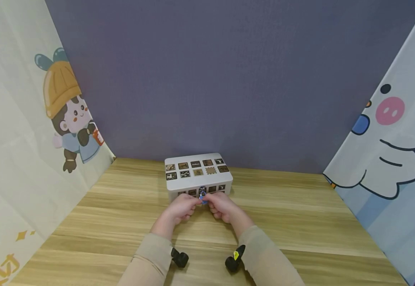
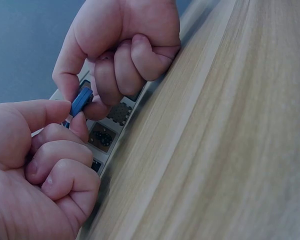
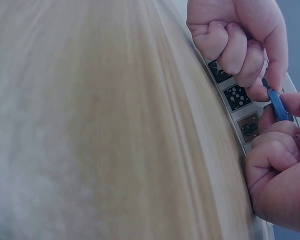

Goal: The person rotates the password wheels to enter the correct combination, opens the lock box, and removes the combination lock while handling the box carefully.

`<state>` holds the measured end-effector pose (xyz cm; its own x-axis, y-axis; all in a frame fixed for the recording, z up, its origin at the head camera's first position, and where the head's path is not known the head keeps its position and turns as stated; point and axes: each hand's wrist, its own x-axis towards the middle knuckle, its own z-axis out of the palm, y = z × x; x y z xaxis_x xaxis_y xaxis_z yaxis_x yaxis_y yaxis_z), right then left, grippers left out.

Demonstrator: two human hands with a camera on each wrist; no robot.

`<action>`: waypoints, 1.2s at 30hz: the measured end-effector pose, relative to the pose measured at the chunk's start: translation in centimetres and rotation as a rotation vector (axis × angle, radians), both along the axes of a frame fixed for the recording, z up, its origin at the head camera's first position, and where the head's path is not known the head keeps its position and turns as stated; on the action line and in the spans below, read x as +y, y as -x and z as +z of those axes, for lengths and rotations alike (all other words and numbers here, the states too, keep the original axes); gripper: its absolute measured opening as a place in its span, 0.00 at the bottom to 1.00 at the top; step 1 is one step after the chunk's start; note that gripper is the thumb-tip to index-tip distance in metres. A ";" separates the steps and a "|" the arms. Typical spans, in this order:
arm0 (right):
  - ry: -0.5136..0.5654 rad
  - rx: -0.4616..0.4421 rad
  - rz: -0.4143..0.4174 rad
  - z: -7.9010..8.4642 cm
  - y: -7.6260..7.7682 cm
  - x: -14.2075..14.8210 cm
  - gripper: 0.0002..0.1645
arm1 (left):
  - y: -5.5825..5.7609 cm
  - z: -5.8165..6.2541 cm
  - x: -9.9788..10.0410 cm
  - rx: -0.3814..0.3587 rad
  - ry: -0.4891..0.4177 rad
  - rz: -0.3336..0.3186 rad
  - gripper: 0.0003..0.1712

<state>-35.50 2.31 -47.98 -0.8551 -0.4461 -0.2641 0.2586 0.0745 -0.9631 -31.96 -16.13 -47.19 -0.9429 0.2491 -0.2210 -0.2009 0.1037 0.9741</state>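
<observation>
A white box [image 1: 193, 183] with rows of small brown and black pictures stands near the back of the table. At the middle of its front is a metal clasp [image 1: 202, 189], and a small blue padlock [image 1: 203, 195] is there. My left hand [image 1: 183, 206] pinches the padlock's left side between thumb and forefinger, the other fingers curled in. From the opposite side my right hand [image 1: 223, 205] pinches it likewise. In the wrist views the blue body [image 2: 81, 100] shows between both sets of fingertips. Whether the shackle is fastened cannot be made out.
The wood-grain table [image 1: 293, 230] extends around the box. Behind it rises a dark grey-purple panel [image 1: 207, 79]. Cartoon-printed cloths hang at the left [image 1: 14, 119] and right [image 1: 408, 167]. A small black device [image 1: 180, 259] is strapped at each wrist.
</observation>
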 end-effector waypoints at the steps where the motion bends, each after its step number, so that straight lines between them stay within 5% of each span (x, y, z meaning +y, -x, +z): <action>1: -0.002 0.000 -0.001 0.0 0.0 0.0 0.18 | 0.0 0.0 0.0 -0.003 -0.003 0.000 0.12; 36: 0.004 -0.043 -0.007 0.6 -0.1 0.5 0.23 | -0.2 0.3 0.0 -0.004 0.020 0.017 0.16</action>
<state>-35.40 2.85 -47.42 -0.8460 -0.4413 -0.2993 0.3006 0.0690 -0.9513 -31.74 -16.16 -46.87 -0.9460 0.2288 -0.2294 -0.2066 0.1196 0.9711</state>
